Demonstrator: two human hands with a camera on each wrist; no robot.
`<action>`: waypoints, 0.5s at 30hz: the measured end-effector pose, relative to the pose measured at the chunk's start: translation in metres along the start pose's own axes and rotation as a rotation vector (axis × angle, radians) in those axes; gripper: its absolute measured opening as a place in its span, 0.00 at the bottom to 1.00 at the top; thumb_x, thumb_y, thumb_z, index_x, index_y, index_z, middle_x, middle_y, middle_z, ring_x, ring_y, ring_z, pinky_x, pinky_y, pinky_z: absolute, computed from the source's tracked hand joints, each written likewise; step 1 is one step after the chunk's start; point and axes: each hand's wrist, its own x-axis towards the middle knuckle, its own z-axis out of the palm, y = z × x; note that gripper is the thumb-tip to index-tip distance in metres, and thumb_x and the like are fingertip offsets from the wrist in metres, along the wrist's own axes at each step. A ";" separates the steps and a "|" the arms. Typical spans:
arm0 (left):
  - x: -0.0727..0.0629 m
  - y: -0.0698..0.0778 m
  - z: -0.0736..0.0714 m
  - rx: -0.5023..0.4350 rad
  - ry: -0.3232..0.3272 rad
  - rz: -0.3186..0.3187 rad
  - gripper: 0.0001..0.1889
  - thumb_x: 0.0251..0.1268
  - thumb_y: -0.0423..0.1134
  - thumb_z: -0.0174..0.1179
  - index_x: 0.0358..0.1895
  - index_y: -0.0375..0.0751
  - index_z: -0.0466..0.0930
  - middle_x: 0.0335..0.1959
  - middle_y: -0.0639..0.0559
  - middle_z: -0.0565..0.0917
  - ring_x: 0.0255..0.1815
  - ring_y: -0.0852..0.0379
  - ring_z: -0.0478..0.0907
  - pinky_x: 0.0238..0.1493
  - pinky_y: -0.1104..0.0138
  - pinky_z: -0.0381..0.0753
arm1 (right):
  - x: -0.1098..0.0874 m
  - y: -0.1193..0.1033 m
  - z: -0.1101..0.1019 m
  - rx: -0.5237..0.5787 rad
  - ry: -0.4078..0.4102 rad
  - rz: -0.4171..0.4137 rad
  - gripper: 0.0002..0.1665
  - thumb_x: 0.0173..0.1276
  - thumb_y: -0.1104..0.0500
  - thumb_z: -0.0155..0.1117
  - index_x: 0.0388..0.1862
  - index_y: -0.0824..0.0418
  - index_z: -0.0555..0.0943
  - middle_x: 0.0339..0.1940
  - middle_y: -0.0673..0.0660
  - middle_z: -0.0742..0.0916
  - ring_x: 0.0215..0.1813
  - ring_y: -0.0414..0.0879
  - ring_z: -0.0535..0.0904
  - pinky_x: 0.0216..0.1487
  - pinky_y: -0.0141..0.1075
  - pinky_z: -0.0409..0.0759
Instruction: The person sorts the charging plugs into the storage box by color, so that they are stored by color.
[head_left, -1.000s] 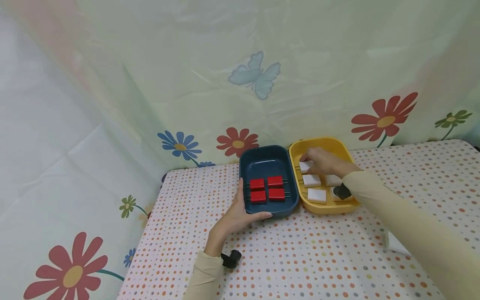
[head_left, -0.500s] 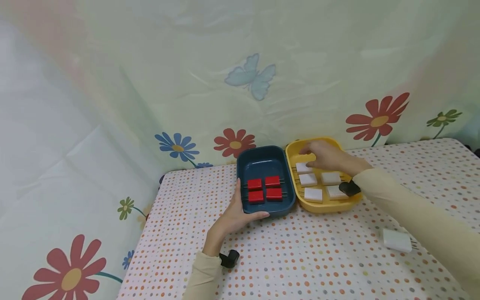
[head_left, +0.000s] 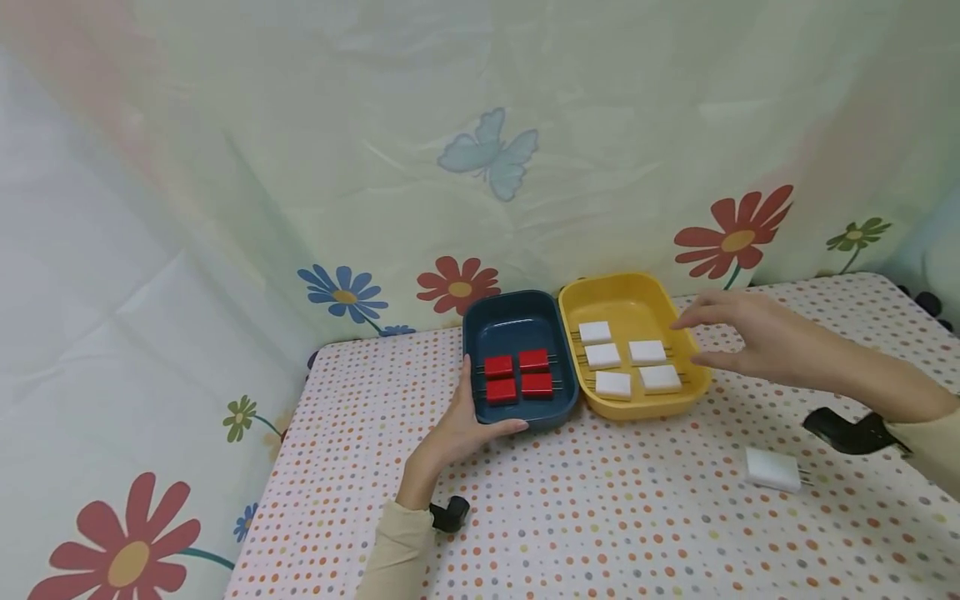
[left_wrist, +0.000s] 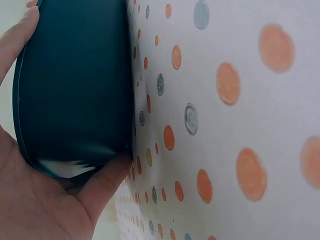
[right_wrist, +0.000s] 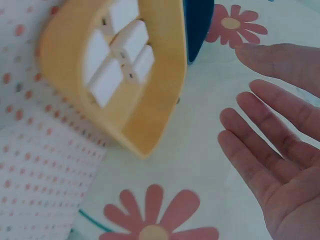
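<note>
A dark blue tray [head_left: 525, 310] stands at the back of the table, with several red two-pronged plug chargers [head_left: 537, 385] lying in it. My left hand [head_left: 453, 425] grips its near left corner, fingers along the left side and thumb along the front wall. In the left wrist view the tray wall [left_wrist: 75, 85] sits between thumb and fingers. Beside it is a yellow tray [head_left: 622, 292] with several white plug chargers [head_left: 613, 384] laid in two columns. At its right rim my right hand [head_left: 772, 337] hovers, thumb and fingers apart and holding nothing.
One more white plug charger [head_left: 772, 469] lies on the dotted tablecloth [head_left: 585, 517] at the right, near the right wrist's black camera [head_left: 847, 432]. A flower-printed curtain [head_left: 615, 150] hangs close behind both trays.
My right hand has let go of a white plug charger in the yellow tray's left column and drawn back to the right. The left hand still grips the blue tray.
</note>
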 end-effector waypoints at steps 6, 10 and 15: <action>-0.001 0.002 -0.002 0.012 -0.004 -0.001 0.70 0.57 0.61 0.77 0.86 0.55 0.25 0.87 0.46 0.42 0.86 0.41 0.43 0.77 0.37 0.58 | -0.049 0.017 0.021 -0.013 -0.050 0.078 0.26 0.54 0.59 0.86 0.51 0.63 0.88 0.48 0.59 0.87 0.49 0.60 0.84 0.46 0.57 0.87; -0.001 0.003 -0.002 0.015 -0.007 -0.006 0.70 0.58 0.60 0.77 0.86 0.55 0.24 0.87 0.46 0.41 0.86 0.41 0.42 0.77 0.37 0.57 | -0.071 0.030 0.038 0.031 -0.105 0.133 0.24 0.54 0.60 0.86 0.49 0.64 0.88 0.45 0.55 0.86 0.45 0.55 0.84 0.44 0.52 0.88; -0.002 0.004 0.000 0.006 -0.003 -0.008 0.70 0.58 0.58 0.77 0.86 0.55 0.24 0.87 0.45 0.42 0.86 0.41 0.43 0.78 0.37 0.57 | -0.090 0.039 0.059 0.097 -0.185 0.185 0.23 0.51 0.61 0.87 0.46 0.63 0.88 0.43 0.53 0.86 0.43 0.52 0.84 0.41 0.47 0.88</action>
